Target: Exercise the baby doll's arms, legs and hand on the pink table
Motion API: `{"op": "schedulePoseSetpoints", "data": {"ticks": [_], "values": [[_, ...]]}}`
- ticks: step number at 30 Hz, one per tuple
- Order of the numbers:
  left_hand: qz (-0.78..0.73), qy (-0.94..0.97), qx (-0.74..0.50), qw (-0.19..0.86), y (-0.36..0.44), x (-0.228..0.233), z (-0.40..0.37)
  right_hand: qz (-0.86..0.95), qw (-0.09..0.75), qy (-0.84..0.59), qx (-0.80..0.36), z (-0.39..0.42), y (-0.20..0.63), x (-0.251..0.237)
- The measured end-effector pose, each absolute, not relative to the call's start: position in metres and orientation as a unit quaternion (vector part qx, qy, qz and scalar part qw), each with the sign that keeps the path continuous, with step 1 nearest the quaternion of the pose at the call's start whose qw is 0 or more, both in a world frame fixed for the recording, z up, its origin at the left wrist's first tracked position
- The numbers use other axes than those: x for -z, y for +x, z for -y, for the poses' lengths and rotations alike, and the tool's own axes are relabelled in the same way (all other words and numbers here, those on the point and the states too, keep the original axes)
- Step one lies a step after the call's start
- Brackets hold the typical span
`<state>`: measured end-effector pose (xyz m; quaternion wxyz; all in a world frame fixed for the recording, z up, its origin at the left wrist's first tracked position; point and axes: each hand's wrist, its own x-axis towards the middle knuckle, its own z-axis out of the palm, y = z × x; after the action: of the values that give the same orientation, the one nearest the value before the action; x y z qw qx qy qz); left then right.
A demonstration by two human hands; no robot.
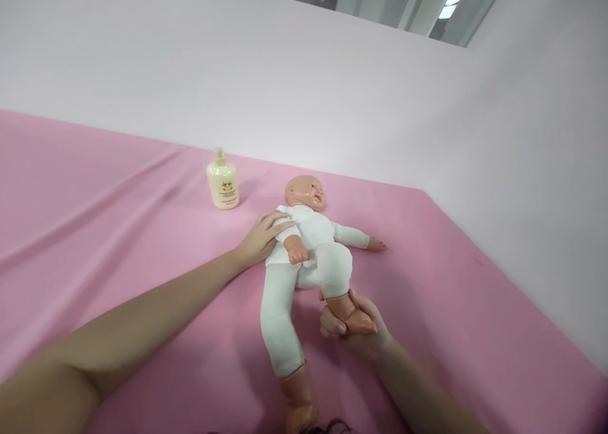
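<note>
A baby doll [316,228] with a white cloth body lies on its back, its bald head turned to the right and one leg stretched down toward me. My left hand [259,239] curls over the doll's upper arm and side, with its thumb hidden. Around the ankle of the doll's other leg, my right hand [363,332] is closed, holding the foot raised with the knee bent. The doll's far arm reaches out to the right over the pink cloth.
A cream-coloured lotion bottle [223,184] stands upright behind my left hand. The pink cloth [156,231] covers the tabletop and has several creases at the left. White walls [304,85] rise behind and on the right. Dark hair shows at the bottom edge.
</note>
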<state>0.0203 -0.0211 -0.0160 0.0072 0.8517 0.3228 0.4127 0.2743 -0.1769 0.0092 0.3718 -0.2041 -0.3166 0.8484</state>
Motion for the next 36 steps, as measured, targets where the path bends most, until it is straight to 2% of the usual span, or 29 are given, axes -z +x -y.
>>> {"op": "schedulePoseSetpoints", "data": {"ticks": [7,23,36], "values": [[-0.318,0.855,-0.409,0.009,0.0197,0.0156,0.0217,0.314,0.373,-0.211,-0.847,0.1756,0.2743,-0.0088],[-0.365,0.8,-0.463,0.106,0.0213,0.0154,0.0194,0.35,0.34,-0.207,-0.848,0.1818,0.2773,-0.0122],[-0.331,0.846,-0.416,0.039,0.0191,0.0173,0.0202,0.354,0.353,-0.233,-0.834,0.1832,0.2743,-0.0117]]}}
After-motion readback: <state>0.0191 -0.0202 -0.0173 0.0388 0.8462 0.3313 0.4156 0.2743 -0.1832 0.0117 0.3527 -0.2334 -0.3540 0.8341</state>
